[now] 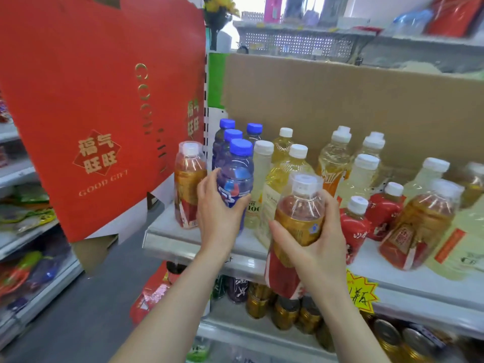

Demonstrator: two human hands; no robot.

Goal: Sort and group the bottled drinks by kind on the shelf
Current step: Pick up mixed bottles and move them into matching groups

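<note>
Grey floor (86, 323), 7 o'clock. Red gift carton (99, 100), 10 o'clock. Cardboard backing (340, 100), 2 o'clock. Perforated metal shelving (296, 43), 12 o'clock; bright light (248, 3) behind.

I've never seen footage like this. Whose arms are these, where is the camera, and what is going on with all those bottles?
There is no machine here. A person wears a wide-angle camera on the head, so you look forward and down along their own bare arms. The left hand grips a blue-capped bottle at the shelf. The right hand holds an amber tea bottle in front of the shelf's edge. On the shelf stand other blue-capped bottles, pale yellow drinks, small red-labelled bottles and, at the far left, a second amber bottle. Brown cardboard stands behind them.
</note>
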